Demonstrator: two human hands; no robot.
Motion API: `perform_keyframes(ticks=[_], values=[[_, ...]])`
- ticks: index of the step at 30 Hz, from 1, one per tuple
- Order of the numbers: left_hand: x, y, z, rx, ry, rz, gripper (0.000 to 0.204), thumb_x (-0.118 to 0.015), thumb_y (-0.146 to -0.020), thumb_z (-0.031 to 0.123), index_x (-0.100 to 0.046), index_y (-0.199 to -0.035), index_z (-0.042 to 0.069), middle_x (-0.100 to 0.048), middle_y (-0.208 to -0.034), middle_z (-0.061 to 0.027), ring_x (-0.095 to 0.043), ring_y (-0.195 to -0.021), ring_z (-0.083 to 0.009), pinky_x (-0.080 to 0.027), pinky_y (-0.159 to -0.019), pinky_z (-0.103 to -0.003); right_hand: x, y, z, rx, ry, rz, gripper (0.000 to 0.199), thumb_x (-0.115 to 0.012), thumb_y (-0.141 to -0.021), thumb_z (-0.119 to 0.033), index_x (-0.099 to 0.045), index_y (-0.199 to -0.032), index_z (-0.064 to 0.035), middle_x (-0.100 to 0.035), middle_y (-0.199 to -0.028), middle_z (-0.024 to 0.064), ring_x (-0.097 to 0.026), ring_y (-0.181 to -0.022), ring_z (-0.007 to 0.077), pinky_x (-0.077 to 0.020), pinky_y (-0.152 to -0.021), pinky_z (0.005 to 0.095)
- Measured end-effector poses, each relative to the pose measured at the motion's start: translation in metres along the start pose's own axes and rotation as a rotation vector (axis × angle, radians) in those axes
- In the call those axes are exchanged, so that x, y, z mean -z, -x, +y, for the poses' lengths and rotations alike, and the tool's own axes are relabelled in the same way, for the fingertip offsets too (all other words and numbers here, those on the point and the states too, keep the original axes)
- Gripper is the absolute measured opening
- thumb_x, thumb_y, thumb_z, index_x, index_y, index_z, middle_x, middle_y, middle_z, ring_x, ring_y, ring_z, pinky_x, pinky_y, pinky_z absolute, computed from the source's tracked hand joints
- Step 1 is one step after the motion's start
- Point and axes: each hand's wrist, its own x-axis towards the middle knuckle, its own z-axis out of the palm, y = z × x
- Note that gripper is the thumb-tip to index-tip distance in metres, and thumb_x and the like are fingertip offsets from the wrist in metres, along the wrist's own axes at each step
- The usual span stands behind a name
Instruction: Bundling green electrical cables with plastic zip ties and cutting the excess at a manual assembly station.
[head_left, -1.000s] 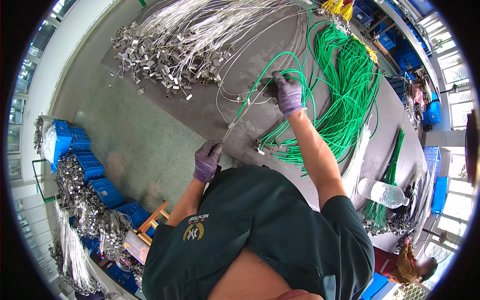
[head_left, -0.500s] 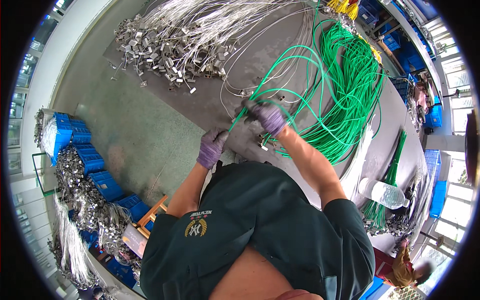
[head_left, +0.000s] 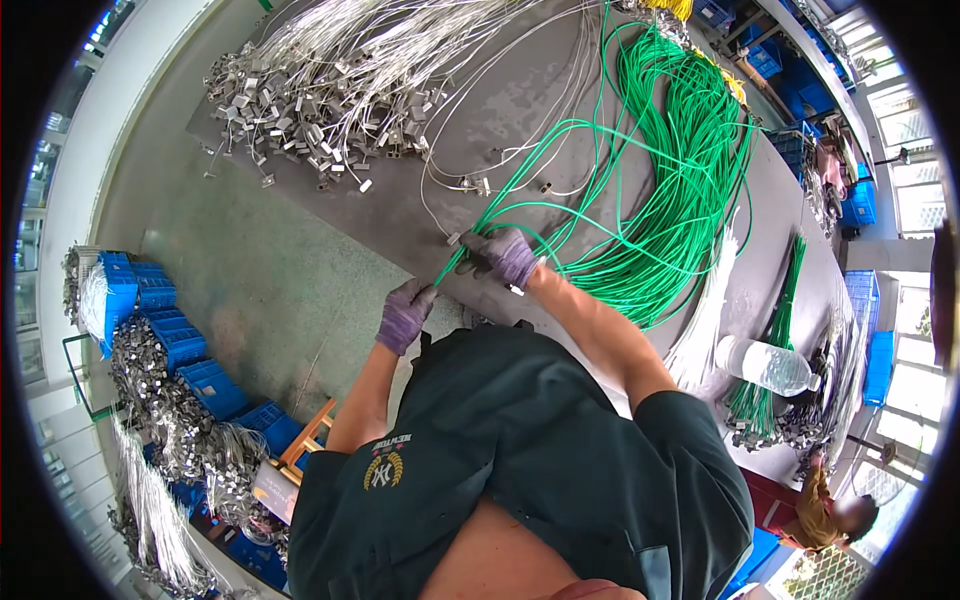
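Both my hands wear purple gloves with dark grey fingers. My left hand (head_left: 405,312) is closed on the near ends of a few green cables (head_left: 452,268) at the table's edge. Farther along the same cables, my right hand (head_left: 503,258) is closed round them, its fingertips partly hidden. From there the cables loop away to the right into a large coiled heap of green cables (head_left: 690,190) on the grey table (head_left: 540,90). A small metal piece on a thin white wire (head_left: 430,205) lies just beyond my right hand.
White wires with many metal-ended tips (head_left: 310,125) spread over the far left of the table. A clear plastic bottle (head_left: 768,366) lies at the right beside a green cable bundle (head_left: 785,320). Blue crates (head_left: 212,380) stand at the left. Another person (head_left: 828,510) is at the far right.
My right hand has come down and left along the green cables, a little closer to my left hand. The cable loops beyond it have shifted, and the whole view has moved slightly.
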Motion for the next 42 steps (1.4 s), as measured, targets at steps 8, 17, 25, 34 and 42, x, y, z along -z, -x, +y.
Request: perform_keyframes(ticks=[8,17,25,34,42], values=[[-0.007,0.001,0.025,-0.013,0.187,-0.045,0.016,-0.057,-0.086,0.018,-0.058,-0.082,0.002,-0.046,-0.053,0.0004,-0.039,-0.043,-0.0064,-0.030,-0.041,-0.023,0.013,0.006,-0.057,0.128,0.187,-0.002,0.027,-0.064,-0.078,-0.026,-0.064,-0.081,0.0004,-0.064,-0.066,0.0093,-0.060,-0.054,0.0136,-0.0487,-0.050,0.0286],[0.004,0.016,-0.009,-0.075,0.150,-0.087,0.012,-0.056,-0.086,0.014,-0.059,-0.085,0.002,-0.048,-0.056,0.0008,-0.041,-0.047,-0.0063,-0.033,-0.044,-0.024,0.070,-0.009,-0.112,0.360,0.380,0.100,0.025,-0.058,-0.083,-0.025,-0.065,-0.081,-0.0012,-0.065,-0.066,0.0094,-0.059,-0.050,0.0122,-0.0464,-0.047,0.0249],[0.011,0.010,-0.006,0.009,-0.011,-0.084,0.014,-0.054,-0.087,0.014,-0.061,-0.088,0.002,-0.047,-0.056,0.0013,-0.041,-0.048,-0.0063,-0.033,-0.045,-0.023,0.011,0.011,-0.030,0.403,0.460,-0.032,0.031,-0.067,-0.076,-0.031,-0.066,-0.072,-0.0002,-0.064,-0.061,0.0086,-0.060,-0.051,0.0139,-0.0496,-0.052,0.0283],[0.027,0.033,-0.012,-0.115,0.236,-0.181,0.020,-0.050,-0.090,0.017,-0.059,-0.093,0.000,-0.044,-0.054,0.0021,-0.038,-0.045,-0.0057,-0.031,-0.043,-0.021,0.072,0.011,-0.181,0.501,0.259,0.030,0.027,-0.058,-0.086,-0.026,-0.064,-0.095,-0.0014,-0.066,-0.077,0.0094,-0.063,-0.061,0.0151,-0.0490,-0.054,0.0248],[0.027,0.019,-0.016,-0.001,-0.078,-0.133,0.024,-0.053,-0.090,0.024,-0.061,-0.088,0.001,-0.042,-0.053,0.0029,-0.037,-0.046,-0.0048,-0.029,-0.043,-0.021,0.014,-0.002,-0.057,0.239,0.689,-0.098,0.025,-0.062,-0.081,-0.024,-0.064,-0.096,-0.0041,-0.066,-0.076,0.0052,-0.062,-0.062,0.0126,-0.0505,-0.056,0.0276]])
